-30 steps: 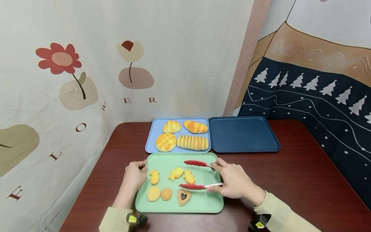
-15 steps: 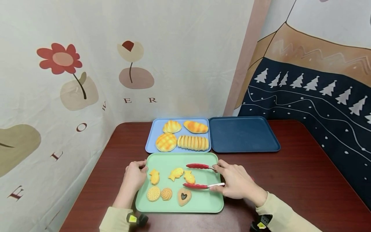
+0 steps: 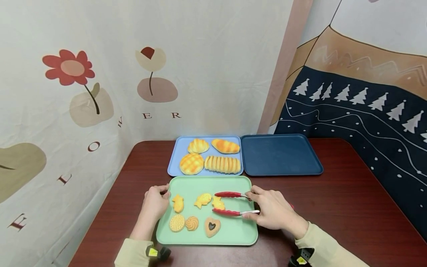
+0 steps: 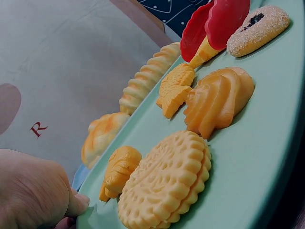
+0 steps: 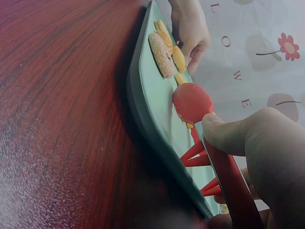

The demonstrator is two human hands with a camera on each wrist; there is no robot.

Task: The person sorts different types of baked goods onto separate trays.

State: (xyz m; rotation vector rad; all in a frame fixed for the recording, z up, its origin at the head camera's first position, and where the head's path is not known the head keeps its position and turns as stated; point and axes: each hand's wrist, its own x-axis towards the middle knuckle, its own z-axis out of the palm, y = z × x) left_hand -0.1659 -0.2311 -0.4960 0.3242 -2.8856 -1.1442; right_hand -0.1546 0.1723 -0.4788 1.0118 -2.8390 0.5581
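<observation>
My left hand (image 3: 156, 202) grips the left rim of the green tray (image 3: 233, 233), thumb at the edge in the left wrist view. In my right hand (image 3: 275, 207) are red-tipped tongs (image 3: 227, 213), spread apart. Their tips stand on either side of the rightmost yellow fish-shaped cookie (image 3: 218, 203). Another fish cookie (image 3: 202, 200) lies just left of it, and a third (image 3: 178, 203) near my left hand. Along the tray's front lie a round cookie (image 3: 177, 223), a swirl cookie (image 3: 191, 223) and a heart-shaped cookie (image 3: 212, 227) with a dark centre.
Behind the green tray, a light blue tray (image 3: 171, 168) bears several breads, among them a ridged loaf (image 3: 222, 164) and a round bun (image 3: 191, 164). A dark blue tray (image 3: 281, 155) adjoins it on the right. All stand on a brown table (image 3: 350, 207) before patterned curtains.
The tongs have shifted slightly right, and their arms have drawn closer together around the rightmost fish cookie. My left hand and the trays have stayed put.
</observation>
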